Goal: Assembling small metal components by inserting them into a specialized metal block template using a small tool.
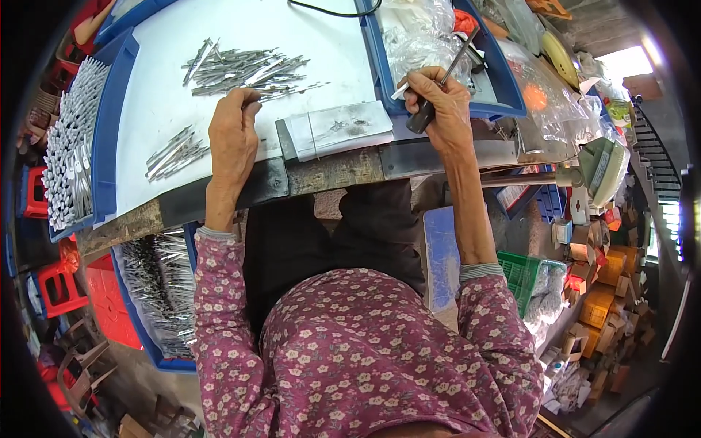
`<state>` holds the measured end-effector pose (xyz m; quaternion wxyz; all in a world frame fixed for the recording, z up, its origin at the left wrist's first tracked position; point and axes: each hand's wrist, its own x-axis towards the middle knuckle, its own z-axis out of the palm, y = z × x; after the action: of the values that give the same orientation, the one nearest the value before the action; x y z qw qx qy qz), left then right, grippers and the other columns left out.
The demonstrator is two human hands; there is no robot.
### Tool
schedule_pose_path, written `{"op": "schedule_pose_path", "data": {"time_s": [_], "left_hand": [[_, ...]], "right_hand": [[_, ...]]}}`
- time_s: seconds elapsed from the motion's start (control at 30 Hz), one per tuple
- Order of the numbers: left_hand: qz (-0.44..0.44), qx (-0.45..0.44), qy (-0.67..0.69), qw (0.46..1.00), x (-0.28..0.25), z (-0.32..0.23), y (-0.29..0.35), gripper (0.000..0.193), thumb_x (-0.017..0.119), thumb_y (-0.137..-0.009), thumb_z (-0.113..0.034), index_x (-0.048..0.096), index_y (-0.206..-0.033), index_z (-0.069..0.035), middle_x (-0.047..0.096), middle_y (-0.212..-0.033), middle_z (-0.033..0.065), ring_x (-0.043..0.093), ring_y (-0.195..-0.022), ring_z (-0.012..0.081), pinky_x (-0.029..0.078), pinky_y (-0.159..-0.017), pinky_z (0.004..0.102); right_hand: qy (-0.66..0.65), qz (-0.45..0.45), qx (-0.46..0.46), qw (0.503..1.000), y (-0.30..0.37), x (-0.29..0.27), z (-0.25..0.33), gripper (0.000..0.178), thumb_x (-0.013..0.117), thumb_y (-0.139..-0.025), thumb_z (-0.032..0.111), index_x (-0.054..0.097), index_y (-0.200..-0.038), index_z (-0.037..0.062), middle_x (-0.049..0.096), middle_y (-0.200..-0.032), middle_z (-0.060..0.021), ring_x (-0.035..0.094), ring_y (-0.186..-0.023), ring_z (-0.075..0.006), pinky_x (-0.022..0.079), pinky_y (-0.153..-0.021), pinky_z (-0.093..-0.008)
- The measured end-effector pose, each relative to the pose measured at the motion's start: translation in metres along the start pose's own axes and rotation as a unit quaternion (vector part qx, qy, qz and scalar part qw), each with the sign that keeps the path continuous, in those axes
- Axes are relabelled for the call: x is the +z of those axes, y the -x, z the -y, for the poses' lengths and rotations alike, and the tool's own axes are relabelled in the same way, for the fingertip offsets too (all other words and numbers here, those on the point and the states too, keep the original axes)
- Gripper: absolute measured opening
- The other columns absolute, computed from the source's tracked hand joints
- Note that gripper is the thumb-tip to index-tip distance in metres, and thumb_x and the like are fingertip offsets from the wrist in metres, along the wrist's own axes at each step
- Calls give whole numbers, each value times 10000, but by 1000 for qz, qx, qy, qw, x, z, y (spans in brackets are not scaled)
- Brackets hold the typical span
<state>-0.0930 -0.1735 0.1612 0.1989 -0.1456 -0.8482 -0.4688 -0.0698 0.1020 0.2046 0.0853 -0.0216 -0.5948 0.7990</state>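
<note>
My left hand (pixel 234 135) rests on the white work surface (pixel 161 95), fingers curled at the near edge of a pile of thin metal pins (pixel 244 69); whether it pinches a pin is hidden. My right hand (pixel 442 106) grips a dark-handled tool (pixel 422 117) whose metal shaft points up and to the right, over the rim of a blue tray (pixel 511 102). A small metal piece shows at its fingertips. A smaller heap of pins (pixel 175 153) lies left of my left hand. A folded grey pad (pixel 339 128) sits between the hands.
A blue tray edge at the left holds rows of silvery pins (pixel 69 146). Clear plastic bags (pixel 423 36) fill the right tray. Below the bench stands a blue bin of metal parts (pixel 161 292), red stools (pixel 58 288), a green crate (pixel 522 274) and cardboard boxes (pixel 599 306).
</note>
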Motion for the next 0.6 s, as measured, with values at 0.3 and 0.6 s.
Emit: {"op": "schedule_pose_path", "data": {"time_s": [0.3,0.6], "left_hand": [[82,18,122,989,-4,-54,34,114,539,-830,41,574,-932,3,600,-807,61,549,-741,111,436,-675,226],[130,-93,257,953,-2,-66,47,86,568,-827,7,588,-911,3,611,-759,45,556,-689,82,443,-606,224]], "right_hand": [[55,37,-22,998,18,26,13,147,676,-779,28,603,-880,-50,632,-728,-104,550,-544,-93,424,-474,-191],[279,134,-105,945,56,57,25,138,722,-758,101,635,-832,24,576,-659,37,500,-602,-12,385,-512,-167]]}}
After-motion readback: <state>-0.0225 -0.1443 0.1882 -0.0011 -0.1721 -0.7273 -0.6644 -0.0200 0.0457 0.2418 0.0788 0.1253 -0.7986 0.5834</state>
